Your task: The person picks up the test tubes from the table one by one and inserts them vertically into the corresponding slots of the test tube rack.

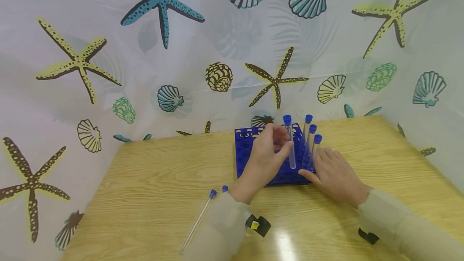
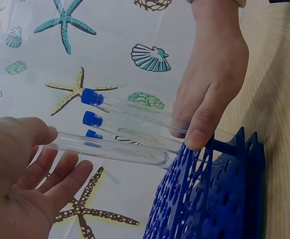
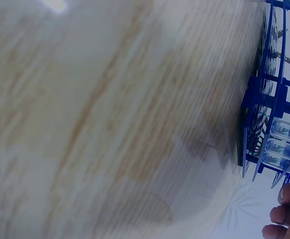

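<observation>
My left hand (image 1: pixel 266 154) pinches a clear test tube (image 1: pixel 292 157) with a blue cap between thumb and fingers. The tube is held nearly upright over the blue test tube rack (image 1: pixel 243 154), its rounded bottom close over the rack's top in the left wrist view. At the rack's right front corner, my right hand (image 1: pixel 337 176) grips the frame, thumb (image 2: pixel 199 132) on the top edge and fingers down the right side. Three more blue-capped test tubes (image 1: pixel 310 138) stand in a row along that right side, next to the right hand.
Two blue-capped tubes lie on the wooden table (image 1: pixel 145 188) at the front: one tube (image 1: pixel 197 222) shows in full, while the left sleeve covers most of the other tube (image 1: pixel 225 189). A curtain (image 1: pixel 195 51) printed with starfish and shells hangs behind the table.
</observation>
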A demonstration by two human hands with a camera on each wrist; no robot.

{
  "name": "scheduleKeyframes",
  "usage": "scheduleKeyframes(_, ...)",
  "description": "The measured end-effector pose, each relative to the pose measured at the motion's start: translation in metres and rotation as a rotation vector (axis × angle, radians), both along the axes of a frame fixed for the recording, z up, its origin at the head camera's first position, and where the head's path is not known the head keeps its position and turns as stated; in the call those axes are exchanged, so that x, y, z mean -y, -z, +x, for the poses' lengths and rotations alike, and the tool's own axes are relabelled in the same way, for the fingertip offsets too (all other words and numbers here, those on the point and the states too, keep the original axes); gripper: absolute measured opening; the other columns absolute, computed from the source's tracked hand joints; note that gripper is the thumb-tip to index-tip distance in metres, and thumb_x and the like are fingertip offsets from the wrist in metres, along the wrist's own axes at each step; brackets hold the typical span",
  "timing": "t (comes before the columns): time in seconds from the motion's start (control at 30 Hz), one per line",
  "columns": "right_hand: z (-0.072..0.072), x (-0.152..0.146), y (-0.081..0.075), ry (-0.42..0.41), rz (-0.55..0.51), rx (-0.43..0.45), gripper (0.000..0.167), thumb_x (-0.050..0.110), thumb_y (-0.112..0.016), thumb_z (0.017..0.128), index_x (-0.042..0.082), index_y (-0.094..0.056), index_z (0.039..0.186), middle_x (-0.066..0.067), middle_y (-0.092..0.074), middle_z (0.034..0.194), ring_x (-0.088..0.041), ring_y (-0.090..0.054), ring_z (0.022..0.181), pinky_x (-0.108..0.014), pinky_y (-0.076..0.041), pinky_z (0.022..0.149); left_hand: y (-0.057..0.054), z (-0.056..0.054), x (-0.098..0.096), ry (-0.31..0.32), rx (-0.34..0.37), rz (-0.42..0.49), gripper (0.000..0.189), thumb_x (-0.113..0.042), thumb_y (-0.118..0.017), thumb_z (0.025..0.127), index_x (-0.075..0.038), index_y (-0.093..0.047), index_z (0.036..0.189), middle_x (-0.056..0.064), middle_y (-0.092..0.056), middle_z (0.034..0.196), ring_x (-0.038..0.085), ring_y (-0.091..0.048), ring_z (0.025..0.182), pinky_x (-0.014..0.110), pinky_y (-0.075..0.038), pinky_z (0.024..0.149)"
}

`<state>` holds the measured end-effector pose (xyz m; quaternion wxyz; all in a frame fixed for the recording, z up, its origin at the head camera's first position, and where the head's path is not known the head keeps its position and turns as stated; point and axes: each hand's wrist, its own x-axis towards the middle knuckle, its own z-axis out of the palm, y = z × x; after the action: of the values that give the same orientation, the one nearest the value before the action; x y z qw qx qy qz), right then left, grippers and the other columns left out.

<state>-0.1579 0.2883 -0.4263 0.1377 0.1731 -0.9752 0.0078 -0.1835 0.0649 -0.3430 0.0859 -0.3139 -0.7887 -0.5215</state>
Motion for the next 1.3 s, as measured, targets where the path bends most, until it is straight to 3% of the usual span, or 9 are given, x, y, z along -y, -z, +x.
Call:
scheduleKeyframes(0.1, 0.0, 0.0, 0.002, -0.001, -0.015, 0.008, 0.079, 0.057, -0.048, 0.099, -0.009, -0.041, 0.141, -0.021, -0.06, 0.115, -0.034, -0.055, 0.102, -0.052, -0.045, 0.088, 0.004, 0.001, -0.006, -0.02, -0.026, -0.03, 0.024, -0.009, -0.064, 0.096, -0.007, -0.05, 0.116, 0.005, -0.06, 0.106, 0.009, -0.061, 0.093, 0.011, -0.052, 0.083)
scheduleKeyframes(0.43, 0.0, -0.001, 0.003, -0.002, -0.012, 0.0, 0.081, 0.056, -0.048, 0.099, -0.011, -0.038, 0.143, -0.025, -0.059, 0.121, -0.037, -0.055, 0.106, -0.054, -0.045, 0.09, 0.015, 0.002, -0.019, -0.055, -0.057, -0.107, 0.023, -0.012, -0.062, 0.098, -0.008, -0.049, 0.116, 0.003, -0.059, 0.108, 0.008, -0.061, 0.093, 0.008, -0.049, 0.083)
scheduleKeyframes(0.6, -0.001, -0.001, 0.004, -0.003, -0.007, -0.012, 0.079, 0.056, -0.049, 0.099, -0.008, -0.038, 0.144, -0.02, -0.06, 0.114, -0.032, -0.053, 0.098, -0.049, -0.045, 0.085, 0.021, 0.003, -0.024, -0.066, -0.102, -0.165, 0.022, -0.014, -0.062, 0.098, -0.009, -0.05, 0.116, 0.003, -0.059, 0.108, 0.009, -0.061, 0.093, 0.011, -0.051, 0.083)
scheduleKeyframes(0.83, -0.001, -0.002, 0.005, -0.006, -0.031, 0.011, 0.08, 0.056, -0.048, 0.099, -0.005, -0.032, 0.149, -0.022, -0.058, 0.126, -0.033, -0.054, 0.107, -0.052, -0.045, 0.089, 0.029, 0.006, -0.027, -0.093, -0.075, -0.245, 0.021, -0.017, -0.062, 0.098, -0.012, -0.051, 0.116, -0.001, -0.06, 0.106, 0.007, -0.06, 0.095, 0.01, -0.05, 0.083)
scheduleKeyframes(1.07, 0.001, -0.002, 0.004, -0.006, -0.052, 0.037, 0.083, 0.055, -0.047, 0.1, -0.005, -0.026, 0.152, -0.026, -0.051, 0.14, -0.04, -0.051, 0.125, -0.059, -0.039, 0.106, 0.036, 0.007, -0.028, -0.107, -0.051, -0.272, 0.02, -0.018, -0.063, 0.098, -0.013, -0.053, 0.114, -0.001, -0.062, 0.106, 0.007, -0.062, 0.096, 0.008, -0.049, 0.083)
scheduleKeyframes(1.3, 0.0, -0.001, 0.004, -0.004, -0.059, 0.037, 0.083, 0.057, -0.047, 0.099, -0.003, -0.027, 0.152, -0.024, -0.055, 0.135, -0.037, -0.053, 0.118, -0.056, -0.043, 0.099, 0.04, 0.007, -0.027, -0.103, -0.066, -0.276, 0.02, -0.018, -0.064, 0.097, -0.011, -0.054, 0.114, 0.0, -0.063, 0.107, 0.008, -0.062, 0.096, 0.009, -0.049, 0.083)
